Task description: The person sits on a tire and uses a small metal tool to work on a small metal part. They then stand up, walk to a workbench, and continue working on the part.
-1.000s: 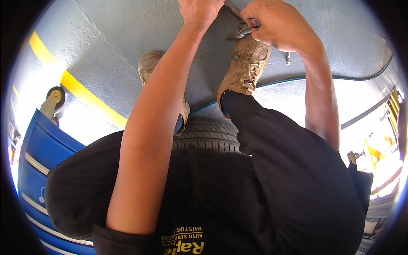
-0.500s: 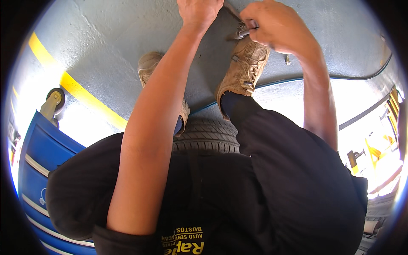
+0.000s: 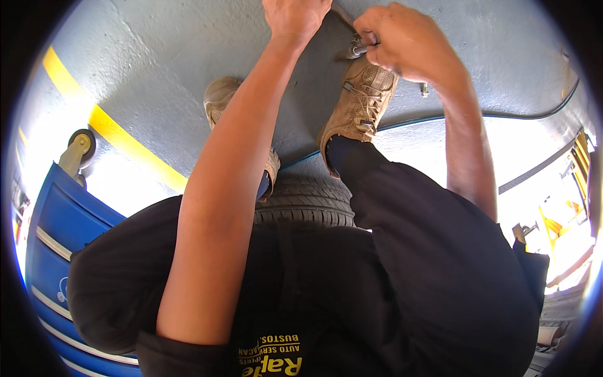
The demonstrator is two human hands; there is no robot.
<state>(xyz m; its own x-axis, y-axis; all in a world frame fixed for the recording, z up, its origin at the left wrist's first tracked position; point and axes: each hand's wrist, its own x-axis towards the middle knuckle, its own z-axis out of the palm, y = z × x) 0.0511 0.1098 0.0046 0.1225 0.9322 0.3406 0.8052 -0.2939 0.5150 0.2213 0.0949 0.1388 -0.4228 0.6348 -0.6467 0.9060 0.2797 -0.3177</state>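
Observation:
My right hand (image 3: 405, 41) is closed around a slim metal tool with a silver shaft (image 3: 359, 50). The shaft's dark end is blurred, just past the toe of my right shoe (image 3: 367, 94); its exact kind does not show. A brownish bar-like piece (image 3: 342, 16) runs between my two hands, its ends hidden. My left hand (image 3: 295, 17) is at the top edge beside that piece, with its fingers cut off by the frame. Below my right wrist a small metal fitting (image 3: 425, 90) shows against the grey floor.
A tyre (image 3: 304, 198) is under me, between my legs. A dark teal hose (image 3: 414, 120) crosses the floor behind my right shoe. At the left stands a blue drawer cabinet (image 3: 75, 213) with a caster (image 3: 81, 147). A yellow line (image 3: 119, 135) marks the floor.
My right hand and forearm have shifted very slightly, with the metal tool still in the hand. My left hand is almost unmoved.

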